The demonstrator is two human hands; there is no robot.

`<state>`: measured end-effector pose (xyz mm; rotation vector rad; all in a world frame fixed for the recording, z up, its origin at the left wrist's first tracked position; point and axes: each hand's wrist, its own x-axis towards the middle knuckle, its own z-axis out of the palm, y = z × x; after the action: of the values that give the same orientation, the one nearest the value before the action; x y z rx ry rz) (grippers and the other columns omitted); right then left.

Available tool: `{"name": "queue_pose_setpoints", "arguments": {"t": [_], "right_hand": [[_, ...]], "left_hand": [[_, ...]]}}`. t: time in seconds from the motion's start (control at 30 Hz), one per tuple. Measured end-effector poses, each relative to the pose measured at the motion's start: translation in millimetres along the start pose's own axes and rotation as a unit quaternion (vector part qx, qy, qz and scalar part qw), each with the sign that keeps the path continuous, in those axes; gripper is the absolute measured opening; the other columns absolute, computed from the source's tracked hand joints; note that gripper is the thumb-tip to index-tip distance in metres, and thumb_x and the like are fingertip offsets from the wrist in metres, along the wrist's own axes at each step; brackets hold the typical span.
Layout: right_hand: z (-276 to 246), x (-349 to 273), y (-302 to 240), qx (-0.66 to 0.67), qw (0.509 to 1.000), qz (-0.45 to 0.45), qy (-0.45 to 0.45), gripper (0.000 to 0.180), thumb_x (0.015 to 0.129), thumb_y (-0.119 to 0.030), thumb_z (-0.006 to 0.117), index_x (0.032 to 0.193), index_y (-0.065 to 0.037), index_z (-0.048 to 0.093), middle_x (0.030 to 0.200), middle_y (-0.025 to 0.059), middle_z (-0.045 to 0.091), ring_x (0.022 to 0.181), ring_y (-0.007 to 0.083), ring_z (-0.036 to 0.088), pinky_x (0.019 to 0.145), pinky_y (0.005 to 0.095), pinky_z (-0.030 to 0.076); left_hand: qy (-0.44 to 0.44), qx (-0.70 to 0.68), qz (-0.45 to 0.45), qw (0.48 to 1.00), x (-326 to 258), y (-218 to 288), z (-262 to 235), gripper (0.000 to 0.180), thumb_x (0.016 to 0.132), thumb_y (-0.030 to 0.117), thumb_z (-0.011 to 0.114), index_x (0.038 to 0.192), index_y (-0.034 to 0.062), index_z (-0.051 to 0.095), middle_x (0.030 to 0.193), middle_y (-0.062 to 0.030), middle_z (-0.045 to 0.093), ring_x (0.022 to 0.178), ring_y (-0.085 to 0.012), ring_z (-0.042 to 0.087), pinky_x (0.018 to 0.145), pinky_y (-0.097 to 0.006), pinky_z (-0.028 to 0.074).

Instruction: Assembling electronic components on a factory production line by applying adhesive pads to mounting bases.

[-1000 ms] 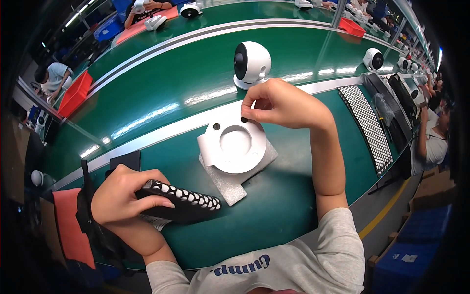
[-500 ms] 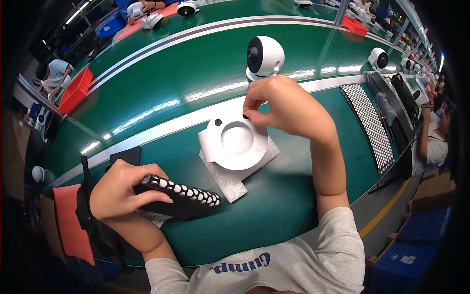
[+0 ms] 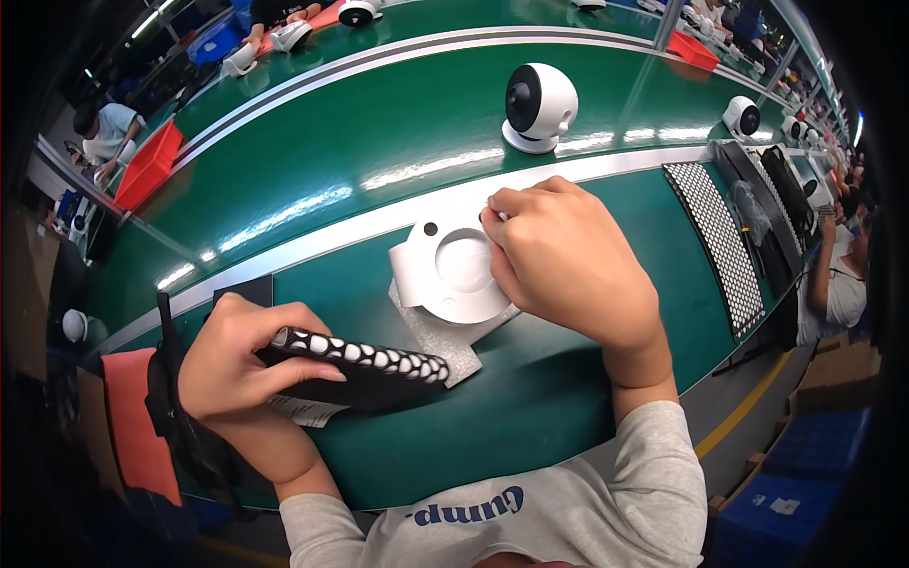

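Observation:
My left hand [image 3: 248, 355] is closed round a bent black sheet [image 3: 379, 383] whose upper edge carries rows of white round spots. A white round base part [image 3: 417, 270] with a circular recess lies on a piece of grey foam [image 3: 464, 362]. One black round pad [image 3: 431, 229] sits on its upper left. My right hand [image 3: 573, 256] is over the part's right side, fingers curled together at its upper right rim. A bit of dark shows by those fingertips; what they hold, if anything, is hidden.
Beyond the work surface, a white ball-shaped camera [image 3: 544, 104] stands on the green belt [image 3: 379, 123]. At right lie a white-dotted black strip [image 3: 715, 246] and black sheets [image 3: 772, 208]. Red bins [image 3: 151, 168] and an orange cloth [image 3: 140, 426] are at left. Other people work nearby.
The ball-shaped camera has shifted right on the belt. My right hand has turned and lowered over the base part, covering more of it. The sheet in my left hand has moved slightly right.

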<state>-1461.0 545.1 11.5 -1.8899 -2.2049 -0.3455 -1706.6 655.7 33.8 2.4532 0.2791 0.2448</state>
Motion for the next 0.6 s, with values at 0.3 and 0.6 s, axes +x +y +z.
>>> {"name": "queue_pose_setpoints", "arguments": {"t": [0.3, 0.6], "right_hand": [[-16.8, 5.1, -17.5, 0.221, 0.963, -0.095, 0.123, 0.017, 0.072, -0.008, 0.057, 0.089, -0.004, 0.058, 0.075, 0.007, 0.056, 0.072, 0.0241, 0.054, 0.064, 0.0331, 0.041], [-5.0, 7.9, -44.3, 0.37, 0.907, -0.13, 0.152, 0.02, 0.068, -0.009, 0.064, 0.084, -0.005, 0.052, 0.074, 0.0074, 0.054, 0.066, 0.0238, 0.053, 0.059, 0.0317, 0.042]], "left_hand": [[0.065, 0.017, 0.052, 0.996, 23.8, -3.0, 26.0, 0.021, 0.067, 0.021, 0.071, 0.07, 0.0038, 0.06, 0.045, -0.0093, 0.044, 0.036, -0.0214, 0.039, 0.036, -0.026, 0.029], [0.123, 0.047, 0.086, 0.988, 23.1, -2.4, 26.8, 0.018, 0.065, 0.021, 0.07, 0.064, 0.0049, 0.061, 0.044, -0.0086, 0.044, 0.036, -0.0216, 0.041, 0.036, -0.026, 0.029]]}}
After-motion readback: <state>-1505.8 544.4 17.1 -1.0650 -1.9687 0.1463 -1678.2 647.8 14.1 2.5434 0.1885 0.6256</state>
